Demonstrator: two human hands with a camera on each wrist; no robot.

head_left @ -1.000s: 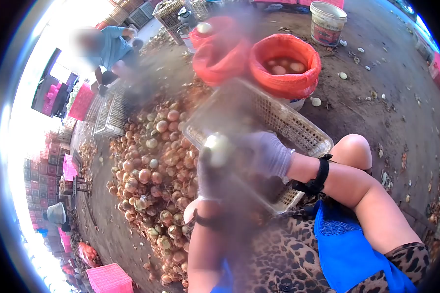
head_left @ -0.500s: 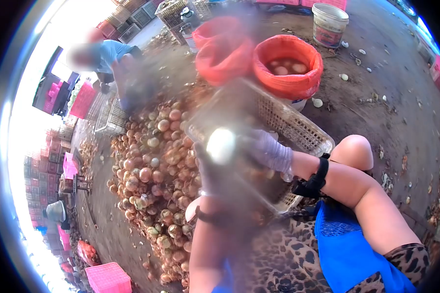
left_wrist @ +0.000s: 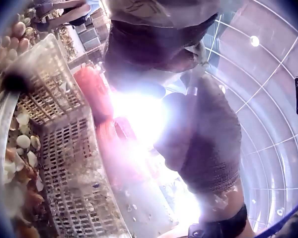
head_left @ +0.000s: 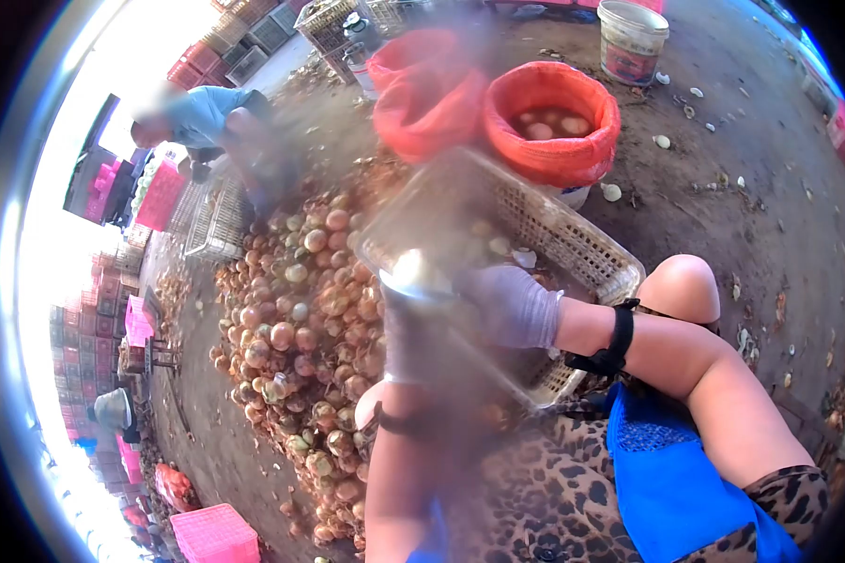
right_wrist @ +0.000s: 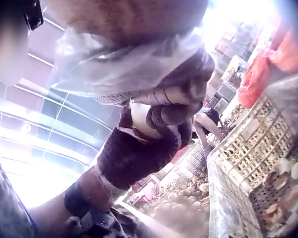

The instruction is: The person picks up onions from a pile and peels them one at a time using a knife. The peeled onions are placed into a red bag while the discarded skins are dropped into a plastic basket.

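Note:
My gloved left hand point(head_left: 406, 333) grips a pale peeled onion point(right_wrist: 143, 119) in front of me, bright with glare in the head view. My gloved right hand point(head_left: 518, 305) is close against the onion, its fingers curled. In the left wrist view a narrow shiny tool point(left_wrist: 192, 88) shows at the right hand's thumb; I cannot tell its exact kind. Both hands are over a pale plastic crate point(head_left: 573, 239) with pale onions and skins inside. To the left, a large heap of brown-skinned onions point(head_left: 282, 333) covers the ground. A blurred smear hides part of the fingers in the head view.
Beyond the crate stand a red-lined bucket point(head_left: 549, 164) holding onions, another red bag point(head_left: 427, 122) and a white bucket point(head_left: 632, 47). A person point(head_left: 207, 117) bends over a second crate point(head_left: 218, 220) at far left. A pink crate point(head_left: 216, 535) sits lower left.
The onion has dipped a little and turned in my left hand, while my right hand shifted slightly beside it. The person at far left has bent lower.

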